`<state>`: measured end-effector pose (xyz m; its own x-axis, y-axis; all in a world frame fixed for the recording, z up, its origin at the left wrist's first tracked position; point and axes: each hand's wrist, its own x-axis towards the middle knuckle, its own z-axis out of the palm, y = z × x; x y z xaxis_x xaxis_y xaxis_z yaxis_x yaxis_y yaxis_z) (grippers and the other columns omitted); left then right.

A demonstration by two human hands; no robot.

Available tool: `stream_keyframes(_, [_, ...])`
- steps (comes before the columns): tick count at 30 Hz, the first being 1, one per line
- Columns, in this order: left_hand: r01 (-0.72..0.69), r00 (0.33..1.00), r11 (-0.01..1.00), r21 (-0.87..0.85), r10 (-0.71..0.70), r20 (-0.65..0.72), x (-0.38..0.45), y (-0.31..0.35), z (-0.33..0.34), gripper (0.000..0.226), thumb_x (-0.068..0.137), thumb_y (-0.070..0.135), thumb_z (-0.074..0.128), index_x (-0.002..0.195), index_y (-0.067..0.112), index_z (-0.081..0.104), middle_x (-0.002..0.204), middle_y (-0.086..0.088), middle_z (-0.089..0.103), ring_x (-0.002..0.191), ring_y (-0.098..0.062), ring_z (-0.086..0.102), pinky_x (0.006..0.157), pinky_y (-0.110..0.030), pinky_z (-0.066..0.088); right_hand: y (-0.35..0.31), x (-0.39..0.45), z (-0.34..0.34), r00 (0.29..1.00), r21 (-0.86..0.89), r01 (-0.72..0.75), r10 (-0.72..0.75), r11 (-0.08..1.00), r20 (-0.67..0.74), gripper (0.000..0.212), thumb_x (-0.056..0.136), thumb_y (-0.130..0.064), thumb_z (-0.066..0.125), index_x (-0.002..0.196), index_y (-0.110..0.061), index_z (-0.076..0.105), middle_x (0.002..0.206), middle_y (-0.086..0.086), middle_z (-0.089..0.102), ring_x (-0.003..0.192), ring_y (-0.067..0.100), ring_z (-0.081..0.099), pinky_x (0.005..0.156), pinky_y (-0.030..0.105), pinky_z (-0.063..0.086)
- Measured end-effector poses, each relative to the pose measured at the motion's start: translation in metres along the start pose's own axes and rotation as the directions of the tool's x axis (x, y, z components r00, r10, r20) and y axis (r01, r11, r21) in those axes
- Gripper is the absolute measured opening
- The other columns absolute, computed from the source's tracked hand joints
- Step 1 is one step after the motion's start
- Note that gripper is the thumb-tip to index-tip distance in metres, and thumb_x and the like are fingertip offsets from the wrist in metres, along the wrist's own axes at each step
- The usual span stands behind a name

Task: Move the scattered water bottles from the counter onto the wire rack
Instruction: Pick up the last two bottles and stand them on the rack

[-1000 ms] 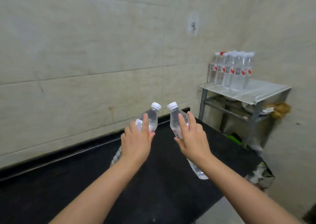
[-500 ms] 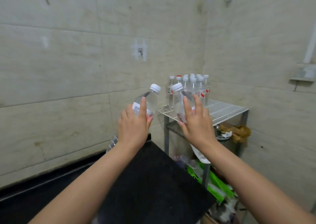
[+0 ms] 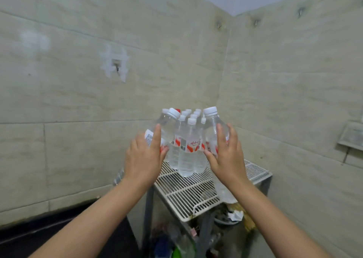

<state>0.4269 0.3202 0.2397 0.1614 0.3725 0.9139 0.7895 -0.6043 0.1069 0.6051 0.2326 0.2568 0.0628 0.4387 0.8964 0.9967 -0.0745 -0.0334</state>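
Clear plastic: my left hand (image 3: 144,159) grips one bottle (image 3: 163,128); my right hand (image 3: 227,155) grips another bottle (image 3: 213,128).
Place: above the wire rack (image 3: 196,191), flanking the standing cluster (image 3: 186,151) at 12 o'clock.
Risk: I judge a tilted set-down could topple neighbours.

Two clear water bottles with white caps are held in the air above the wire rack (image 3: 198,191). The left bottle (image 3: 165,129) tilts with its cap toward the right, a white and red label round its middle, its base hidden. The right bottle (image 3: 213,132) leans slightly left, its label red and white. Between and behind them a tight cluster of bottles (image 3: 187,149) stands upright on the rack's white grid, near its back left corner.
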Motion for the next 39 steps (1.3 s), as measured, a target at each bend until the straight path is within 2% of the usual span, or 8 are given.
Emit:
stream_keyframes(4, [0.010,0.994,1.000,0.005,-0.010,0.110,0.005,0.023,0.047,0.056,0.079,0.044,0.036,0.123,0.009,0.040,0.083,-0.026,0.066,0.060,-0.036,0.062,0.046,-0.038,0.051,0.055,0.014,0.032,0.998,0.070,-0.068,0.068,0.995,0.001,0.072,0.076,-0.025,0.067,0.132,-0.011,0.025,0.132,0.039,0.041,0.106,0.055,0.054,0.082,0.056,0.049])
stream_keyframes(12, [0.196,0.968,0.981,-0.014,-0.191,0.165,0.012,0.103,0.109,0.059,0.084,0.047,0.037,0.130,0.014,0.026,0.101,-0.035,0.060,0.080,-0.046,0.061,0.063,-0.048,0.053,0.156,0.018,0.103,0.989,0.436,-0.138,0.101,0.889,0.107,0.065,0.080,-0.044,0.048,0.133,-0.027,0.013,0.147,0.030,0.019,0.134,0.039,0.029,0.098,0.056,0.045])
stream_keyframes(17, [0.293,0.935,0.954,0.056,-0.299,0.190,0.017,0.164,0.160,0.056,0.084,0.044,0.033,0.130,0.013,0.026,0.104,-0.034,0.060,0.083,-0.046,0.062,0.066,-0.046,0.053,0.207,0.014,0.139,0.967,0.670,-0.224,0.075,0.708,0.243,0.075,0.080,-0.017,0.068,0.129,-0.031,0.012,0.150,0.021,0.013,0.132,0.016,0.016,0.106,0.040,0.038])
stream_keyframes(22, [0.443,0.888,0.896,-0.031,-0.434,0.153,0.020,0.214,0.205,0.057,0.084,0.044,0.032,0.133,0.019,0.017,0.116,-0.035,0.054,0.101,-0.047,0.056,0.081,-0.050,0.049,0.252,0.021,0.159,0.904,0.821,-0.389,0.003,0.418,0.427,0.076,0.079,0.001,0.066,0.134,-0.029,0.024,0.150,0.014,0.020,0.132,0.023,0.038,0.099,0.024,0.042])
stream_keyframes(26, [0.513,0.857,0.852,-0.108,-0.500,0.128,0.012,0.230,0.228,0.056,0.088,0.054,0.029,0.133,0.024,0.016,0.124,-0.035,0.047,0.109,-0.047,0.050,0.088,-0.049,0.041,0.279,0.027,0.162,0.845,0.844,-0.477,-0.137,0.246,0.517,0.067,0.075,0.009,0.067,0.108,-0.039,0.034,0.119,0.008,0.050,0.085,-0.002,0.064,0.066,0.004,0.050])
stream_keyframes(32, [0.569,0.822,0.797,-0.202,-0.548,0.154,0.009,0.233,0.224,0.067,0.081,0.064,0.036,0.135,0.034,0.010,0.142,-0.026,0.030,0.125,-0.012,0.025,0.101,-0.037,0.024,0.283,0.018,0.158,0.838,0.851,-0.429,-0.218,0.303,0.500,0.075,0.053,-0.045,0.071,0.102,-0.075,0.022,0.139,0.008,0.037,0.115,0.027,0.052,0.087,0.025,0.052])
stream_keyframes(36, [0.612,0.786,0.763,-0.208,-0.560,0.260,0.014,0.221,0.204,0.070,0.089,0.033,0.054,0.145,0.023,0.013,0.149,-0.009,0.028,0.135,-0.023,0.032,0.111,-0.048,0.033,0.285,0.032,0.139,0.861,0.861,-0.450,-0.140,0.235,0.489,0.061,0.059,-0.044,0.068,0.111,-0.042,0.038,0.117,-0.006,0.049,0.103,0.008,0.054,0.078,0.001,0.045])
stream_keyframes(39, [0.599,0.799,0.776,-0.198,-0.559,0.223,0.042,0.215,0.186,0.063,0.089,0.032,0.055,0.142,0.015,0.026,0.141,-0.009,0.041,0.127,-0.022,0.042,0.107,-0.044,0.039,0.283,0.067,0.123,0.886,0.813,-0.412,-0.028,0.411,0.463,0.054,0.081,-0.033,0.066,0.125,-0.012,0.045,0.110,-0.006,0.050,0.098,0.009,0.050,0.082,0.014,0.041])
